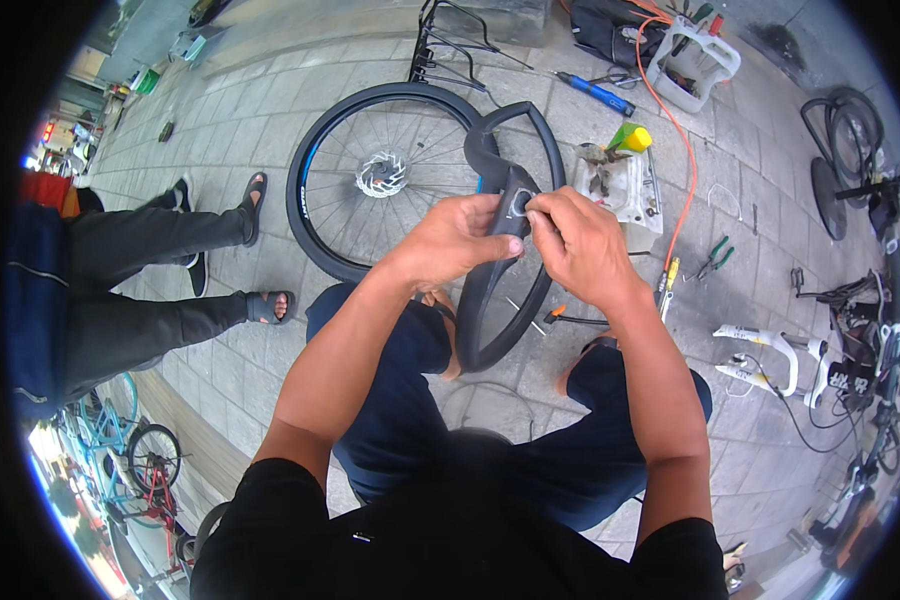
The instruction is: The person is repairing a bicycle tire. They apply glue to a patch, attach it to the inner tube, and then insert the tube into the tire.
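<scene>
A black bicycle inner tube (490, 300) hangs in a long loop in front of my chest. My left hand (460, 238) grips the tube from the left near its upper bend. My right hand (575, 240) pinches a small round grey patch (519, 203) on the tube with fingertips and thumb. Behind the tube a bicycle wheel (370, 190) with a black tyre, spokes and a silver brake disc lies on the paving.
A seated person's legs in dark trousers and sandals (260, 300) stretch in from the left. A white tray of small parts (625, 185), a blue tool (595, 92), an orange hose (680, 140), pliers (715, 257) and a white fork (770, 350) lie to the right. Bicycles (130, 440) stand lower left.
</scene>
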A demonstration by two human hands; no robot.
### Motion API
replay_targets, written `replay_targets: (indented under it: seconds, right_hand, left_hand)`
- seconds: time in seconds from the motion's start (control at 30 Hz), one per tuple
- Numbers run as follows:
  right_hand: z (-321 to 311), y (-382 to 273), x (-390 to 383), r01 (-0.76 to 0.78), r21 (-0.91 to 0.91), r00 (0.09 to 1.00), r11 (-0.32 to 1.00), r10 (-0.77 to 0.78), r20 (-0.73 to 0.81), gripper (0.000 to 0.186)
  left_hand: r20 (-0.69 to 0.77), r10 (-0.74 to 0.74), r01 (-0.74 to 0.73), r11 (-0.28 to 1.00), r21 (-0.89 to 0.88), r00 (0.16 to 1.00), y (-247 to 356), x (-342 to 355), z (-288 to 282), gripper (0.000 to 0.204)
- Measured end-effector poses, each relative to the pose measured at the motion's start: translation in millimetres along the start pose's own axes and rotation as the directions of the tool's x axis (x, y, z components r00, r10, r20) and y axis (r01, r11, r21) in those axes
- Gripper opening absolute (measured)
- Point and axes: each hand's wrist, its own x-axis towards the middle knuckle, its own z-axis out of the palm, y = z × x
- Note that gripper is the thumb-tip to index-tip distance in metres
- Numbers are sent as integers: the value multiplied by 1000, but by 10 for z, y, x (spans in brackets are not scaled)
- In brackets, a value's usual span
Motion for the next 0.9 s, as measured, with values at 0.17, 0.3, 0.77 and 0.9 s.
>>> replay_targets:
  seconds: [0.17, 0.3, 0.77, 0.9]
  right_hand:
    - [-60, 1, 17, -201, 179, 980, 963, 194, 54, 11]
    - [-194, -3, 77, -364, 195, 929, 911, 342, 138, 16]
    - [-125, -77, 56, -135, 57, 986, 989, 128, 111, 11]
    - [-149, -101, 80, -226, 148, 970, 963, 208, 129, 12]
  left_hand:
    - [-6, 22, -22, 999, 45, 1000, -7, 11, 28, 51]
    - [7, 27, -27, 999, 34, 1000, -26, -13, 16, 54]
    - [63, -39, 48, 989, -143, 997, 45, -72, -45, 47]
    - [82, -49, 64, 978, -200, 995, 84, -80, -71, 47]
